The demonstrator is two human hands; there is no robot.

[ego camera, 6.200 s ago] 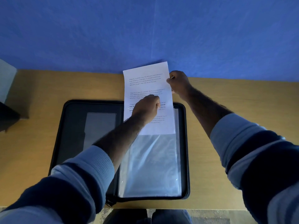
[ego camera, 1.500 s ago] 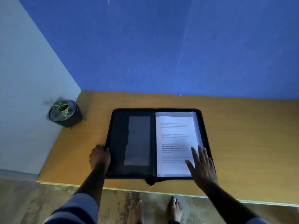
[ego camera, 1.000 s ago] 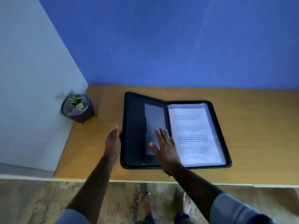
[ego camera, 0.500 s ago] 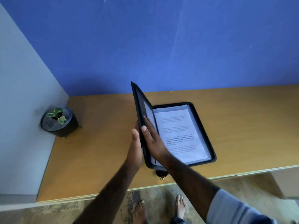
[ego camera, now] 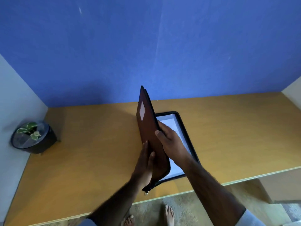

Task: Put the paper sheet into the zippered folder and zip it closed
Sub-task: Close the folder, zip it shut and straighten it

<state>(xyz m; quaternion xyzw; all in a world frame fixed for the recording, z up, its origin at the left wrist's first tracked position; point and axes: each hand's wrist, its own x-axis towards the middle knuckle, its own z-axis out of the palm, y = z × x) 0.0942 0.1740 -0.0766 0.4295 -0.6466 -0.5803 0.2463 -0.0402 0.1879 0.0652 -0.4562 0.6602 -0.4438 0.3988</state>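
Observation:
The zippered folder (ego camera: 147,128) lies on the wooden desk with its left cover raised almost upright, brown outside facing left, tilting over the right half. The paper sheet (ego camera: 169,123) rests in the right half under a clear sleeve, mostly hidden by the cover and my arm. My left hand (ego camera: 145,162) presses flat against the cover's outside near its lower end. My right hand (ego camera: 169,141) grips the cover's free edge, thumb on the outside and fingers inside. A zipper pull (ego camera: 146,192) hangs at the folder's near corner.
A small potted plant (ego camera: 33,138) in a dark pot stands at the desk's far left by the grey side wall. The desk's front edge (ego camera: 211,185) runs just below the folder. A blue wall lies behind. Bare feet show on the floor below.
The left cover has swung further up and over toward the right half, so its brown outside now shows. Both hands moved with it; less of the paper is visible.

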